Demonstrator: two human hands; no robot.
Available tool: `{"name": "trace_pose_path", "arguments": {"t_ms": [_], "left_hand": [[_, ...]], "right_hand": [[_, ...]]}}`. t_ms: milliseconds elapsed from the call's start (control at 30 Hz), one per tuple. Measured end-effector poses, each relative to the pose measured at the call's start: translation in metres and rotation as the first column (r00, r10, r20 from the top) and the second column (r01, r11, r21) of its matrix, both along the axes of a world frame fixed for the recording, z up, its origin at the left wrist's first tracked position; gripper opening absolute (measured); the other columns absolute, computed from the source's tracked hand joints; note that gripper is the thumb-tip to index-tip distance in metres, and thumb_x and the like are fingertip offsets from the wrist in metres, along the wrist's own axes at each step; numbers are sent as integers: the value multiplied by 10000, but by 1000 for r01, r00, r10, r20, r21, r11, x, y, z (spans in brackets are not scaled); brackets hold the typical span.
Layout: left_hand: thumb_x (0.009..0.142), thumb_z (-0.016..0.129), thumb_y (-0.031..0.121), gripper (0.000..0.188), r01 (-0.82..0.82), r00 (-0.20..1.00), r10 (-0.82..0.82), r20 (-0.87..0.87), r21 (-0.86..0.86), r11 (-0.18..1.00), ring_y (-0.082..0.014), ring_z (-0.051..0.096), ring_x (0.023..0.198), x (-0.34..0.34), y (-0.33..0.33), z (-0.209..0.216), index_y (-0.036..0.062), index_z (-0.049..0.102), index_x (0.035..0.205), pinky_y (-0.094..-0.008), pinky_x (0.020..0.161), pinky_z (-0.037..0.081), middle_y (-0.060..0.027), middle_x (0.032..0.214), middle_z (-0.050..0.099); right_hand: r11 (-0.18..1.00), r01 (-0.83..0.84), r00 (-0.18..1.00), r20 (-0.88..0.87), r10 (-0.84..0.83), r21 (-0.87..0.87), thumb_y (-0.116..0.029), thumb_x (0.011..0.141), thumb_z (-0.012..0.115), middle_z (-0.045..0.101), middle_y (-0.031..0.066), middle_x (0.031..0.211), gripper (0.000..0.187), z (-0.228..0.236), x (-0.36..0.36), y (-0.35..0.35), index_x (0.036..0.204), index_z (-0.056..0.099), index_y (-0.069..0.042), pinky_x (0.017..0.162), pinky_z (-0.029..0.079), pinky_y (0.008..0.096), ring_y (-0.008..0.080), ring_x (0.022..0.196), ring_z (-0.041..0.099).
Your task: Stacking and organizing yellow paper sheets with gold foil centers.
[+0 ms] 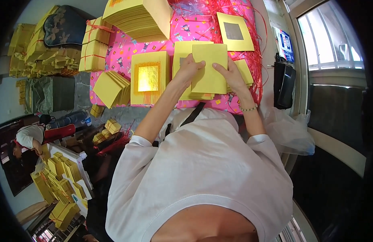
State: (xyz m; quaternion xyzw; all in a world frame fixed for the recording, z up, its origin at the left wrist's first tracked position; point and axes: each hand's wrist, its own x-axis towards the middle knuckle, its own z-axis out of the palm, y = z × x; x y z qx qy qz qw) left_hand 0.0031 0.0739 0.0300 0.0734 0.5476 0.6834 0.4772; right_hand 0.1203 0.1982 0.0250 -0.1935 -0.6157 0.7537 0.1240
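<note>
Between my two hands I hold a plain yellow paper sheet or thin stack (209, 74) upright over the pink table cover. My left hand (189, 68) grips its left edge, thumb on the front face. On the right edge, my right hand (231, 74) pinches it the same way, fingers hidden behind. Behind it lies a pile of yellow papers (182, 50), mostly covered. To the left stands a stack with a gold foil square (148, 78) framed in orange. A sheet with a grey square (235, 32) lies at the far right.
A tall paper block (140, 20) stands at the back and a fanned stack (111, 88) at the left. Red plastic ribbon (257, 60) tangles along the right edge of the pink table cover (186, 30). At far left, another person (29, 137) leans over yellow bundles (59, 177).
</note>
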Motion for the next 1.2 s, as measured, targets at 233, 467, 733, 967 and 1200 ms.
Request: {"name": "trace_pose_path", "arguments": {"t_ms": [233, 467, 733, 967, 1200], "left_hand": [[891, 505, 30, 327, -78, 938, 113, -327, 117, 990, -173, 537, 1069, 21, -3, 5, 19, 414, 1206, -306, 903, 431, -91, 1159, 549], [920, 451, 56, 265, -94, 865, 241, -440, 329, 940, -143, 499, 1042, 41, -9, 29, -5, 389, 1170, -289, 898, 409, -109, 1104, 533], [916, 452, 49, 258, -114, 892, 224, -393, 285, 952, -139, 497, 1026, 43, -11, 26, 2, 397, 1164, -284, 906, 399, -104, 1091, 533], [901, 465, 27, 350, -109, 918, 189, -348, 236, 966, -160, 515, 1088, 37, -20, 10, 15, 399, 1244, -293, 931, 396, -98, 1174, 541], [912, 476, 50, 353, -111, 928, 174, -330, 202, 973, -159, 533, 1091, 32, -27, 13, 37, 411, 1259, -292, 920, 415, -87, 1197, 551]], "right_hand": [[996, 46, 997, -64, -51, -81, -155, 921, 557, 595, 48, 1086, 344, 11, 5, -7, 1215, 498, 13, 817, 460, 235, 90, 961, 553], [997, 35, 987, -162, -24, 65, -150, 935, 530, 591, 48, 1086, 315, 21, 18, -9, 1200, 502, 18, 805, 465, 240, 86, 951, 551], [986, 158, 976, -161, -148, 50, -167, 931, 547, 626, 32, 966, 273, 28, 14, -13, 1130, 554, 20, 719, 477, 218, 68, 832, 577], [963, 248, 961, -150, -230, 109, -164, 925, 557, 626, 2, 837, 194, 30, 2, -6, 980, 607, 16, 651, 456, 199, 42, 742, 557], [972, 220, 969, -128, -209, 78, -166, 911, 576, 620, -13, 801, 189, 24, 9, -4, 954, 620, 12, 595, 440, 187, 30, 690, 544]]}}
